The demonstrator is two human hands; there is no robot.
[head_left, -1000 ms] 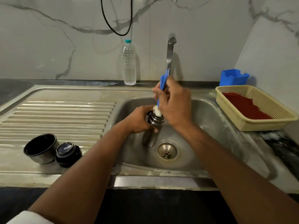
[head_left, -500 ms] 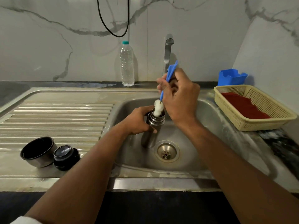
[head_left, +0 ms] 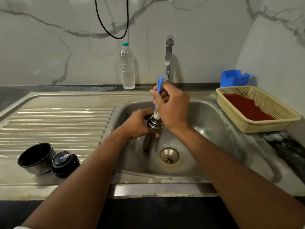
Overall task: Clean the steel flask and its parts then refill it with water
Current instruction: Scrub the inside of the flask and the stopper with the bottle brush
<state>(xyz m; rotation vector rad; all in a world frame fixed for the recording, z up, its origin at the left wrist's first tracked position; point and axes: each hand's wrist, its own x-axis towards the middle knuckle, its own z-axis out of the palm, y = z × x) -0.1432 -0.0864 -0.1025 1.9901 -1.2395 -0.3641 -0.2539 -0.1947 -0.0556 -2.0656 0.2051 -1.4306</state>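
Observation:
The steel flask (head_left: 151, 141) stands upright in the sink basin (head_left: 206, 129), just left of the drain. My left hand (head_left: 137, 124) grips the flask below its threaded neck. My right hand (head_left: 171, 103) holds the blue handle of a bottle brush (head_left: 159, 86) above the flask's mouth. The brush's white head (head_left: 156, 115) sits partly inside the opening. The flask's steel cup (head_left: 35, 158) and its black stopper (head_left: 64, 162) rest side by side on the draining board at the left.
The tap (head_left: 168, 58) rises behind the basin; no water is seen running. A clear plastic water bottle (head_left: 127, 66) stands by the wall. At the right are a yellow basket (head_left: 280, 123) holding a red cloth and a blue container (head_left: 234, 78).
My right hand came down with the brush after being raised half a second ago, so the white head went deeper into the flask's mouth. The left hand kept its hold on the flask.

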